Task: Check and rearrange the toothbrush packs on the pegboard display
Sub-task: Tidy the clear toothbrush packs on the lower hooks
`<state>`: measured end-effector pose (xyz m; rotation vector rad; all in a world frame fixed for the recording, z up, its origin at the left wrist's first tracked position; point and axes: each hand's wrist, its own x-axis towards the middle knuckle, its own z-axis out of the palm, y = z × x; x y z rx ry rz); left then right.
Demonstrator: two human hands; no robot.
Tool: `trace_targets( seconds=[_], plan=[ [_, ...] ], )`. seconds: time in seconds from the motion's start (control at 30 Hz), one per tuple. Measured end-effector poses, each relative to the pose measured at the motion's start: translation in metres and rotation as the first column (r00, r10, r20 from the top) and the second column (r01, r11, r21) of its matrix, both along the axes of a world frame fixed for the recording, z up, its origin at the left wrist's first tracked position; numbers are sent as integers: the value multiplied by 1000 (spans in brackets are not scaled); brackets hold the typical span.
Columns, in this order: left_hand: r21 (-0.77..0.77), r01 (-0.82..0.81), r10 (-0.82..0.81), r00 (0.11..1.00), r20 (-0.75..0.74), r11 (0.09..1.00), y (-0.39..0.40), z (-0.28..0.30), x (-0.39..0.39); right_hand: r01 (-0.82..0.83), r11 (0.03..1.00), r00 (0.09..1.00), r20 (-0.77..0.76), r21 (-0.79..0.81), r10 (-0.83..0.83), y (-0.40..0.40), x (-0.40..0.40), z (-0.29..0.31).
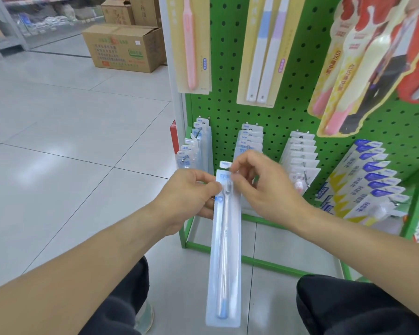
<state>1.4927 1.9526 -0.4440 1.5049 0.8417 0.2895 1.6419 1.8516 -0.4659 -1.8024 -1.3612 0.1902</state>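
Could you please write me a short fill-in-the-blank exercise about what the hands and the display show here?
1. Both hands, left hand and right hand, hold one ____ pack.
2. The pegboard is coloured ____.
3. The cardboard box stands on the ____.
4. The held pack's hang tab points ____.

Missing words: toothbrush; green; floor; up

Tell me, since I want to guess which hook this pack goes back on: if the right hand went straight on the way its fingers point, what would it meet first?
Probably the row of matching packs on the second hook from the left, right behind the right hand; depth is unclear.
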Motion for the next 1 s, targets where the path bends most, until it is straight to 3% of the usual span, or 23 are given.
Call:
trace_targets(
  seconds=[0.17, 0.33, 0.53, 0.7, 0.77, 0.8, 0.87, 0.93, 1.0],
  plan=[
    [-5, -69, 69, 997, 29, 998, 3, 4, -2, -119, 990, 993, -14, -76, 119, -2, -11, 1],
    [-32, 39, -40, 999, -23, 999, -6, 5, -2, -62, 992, 996, 64, -111, 69, 1, -17, 6],
    [-176, 28, -17, 998, 60, 984, -7, 9, -2, -68, 997, 997, 45, -26, 69, 2, -14, 3],
    [-124, -49, 57, 997, 61, 991, -2, 6, -5, -142, 989, 987, 63, -46, 144, 1, -13, 0],
    [-54, -54, 56, 997, 46, 997, 0, 5, -5, -155, 986, 976, -165, -57, 144, 2, -11, 0],
    [-2, -47, 47, 998, 38, 999, 1, 4, -6, -159, 986, 922, -364, -42, 133, 2, -11, 2],
    [129, -21, 20, 1000, 11, 991, 3, 0, -4, -131, 991, 722, -687, -22, 80, 3, -11, 6],
    [208, -3, 6, 1000, -10, 978, 3, -1, -4, -80, 996, 593, -805, -42, 13, 3, -9, 8],
    [187, -22, 21, 1000, 5, 982, 3, -2, -4, -65, 997, 606, -795, -50, 0, 2, -7, 8]
  ],
)
